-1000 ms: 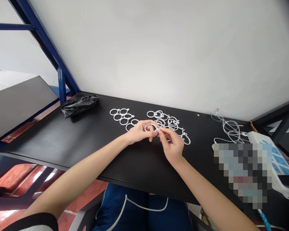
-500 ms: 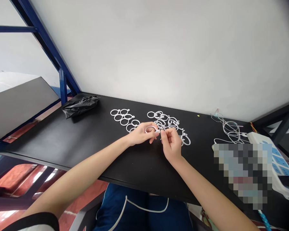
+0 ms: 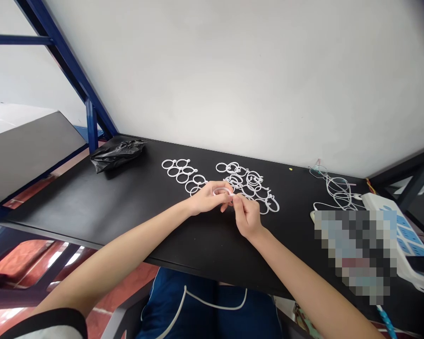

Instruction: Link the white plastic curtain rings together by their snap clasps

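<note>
My left hand (image 3: 205, 200) is closed on a white curtain ring (image 3: 217, 189), which lies across its fingers with the ring's small end pointing right. My right hand (image 3: 248, 216) pinches at that small end, its thumb and fingertips meeting my left fingertips; the end itself is mostly hidden. Behind and to the right of my hands lies a loose pile of similar white rings (image 3: 255, 178), many overlapping. To the left, several more rings (image 3: 182, 178) lie flat on the black table (image 3: 137, 207), some partly behind my left hand.
A crumpled black plastic bag (image 3: 118, 155) lies at the table's back left. On the right are tangled white cables (image 3: 339, 190), a white and blue power strip (image 3: 406, 230) and a blurred-out object (image 3: 356, 254). The wall (image 3: 233, 84) borders the back edge.
My right hand has moved slightly left, closing against the small end of the ring. More of the ring pile shows behind it. My left hand has stayed nearly in place.
</note>
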The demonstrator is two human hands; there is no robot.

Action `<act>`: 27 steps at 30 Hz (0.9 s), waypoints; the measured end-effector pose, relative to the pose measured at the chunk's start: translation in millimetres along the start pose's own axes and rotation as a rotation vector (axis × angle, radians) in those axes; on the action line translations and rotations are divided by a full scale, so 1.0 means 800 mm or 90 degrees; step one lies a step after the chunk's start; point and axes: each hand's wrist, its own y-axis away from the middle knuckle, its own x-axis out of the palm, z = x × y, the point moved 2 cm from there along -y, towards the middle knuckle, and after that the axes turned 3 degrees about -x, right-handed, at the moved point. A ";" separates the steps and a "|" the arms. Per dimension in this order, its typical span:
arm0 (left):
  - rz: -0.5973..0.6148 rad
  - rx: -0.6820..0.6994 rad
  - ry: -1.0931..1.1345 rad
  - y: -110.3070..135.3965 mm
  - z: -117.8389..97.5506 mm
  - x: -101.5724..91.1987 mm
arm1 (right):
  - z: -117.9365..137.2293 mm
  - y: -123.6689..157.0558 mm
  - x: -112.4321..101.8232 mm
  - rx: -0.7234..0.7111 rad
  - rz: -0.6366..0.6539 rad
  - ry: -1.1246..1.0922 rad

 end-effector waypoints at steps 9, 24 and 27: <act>0.026 -0.021 0.031 0.001 0.000 0.005 | 0.001 0.005 0.002 -0.030 -0.010 0.025; 0.039 0.000 0.022 0.007 -0.011 0.014 | 0.012 0.009 0.000 -0.073 -0.016 0.021; 0.056 0.012 0.037 0.009 -0.012 0.016 | 0.014 0.010 0.000 -0.089 -0.024 0.036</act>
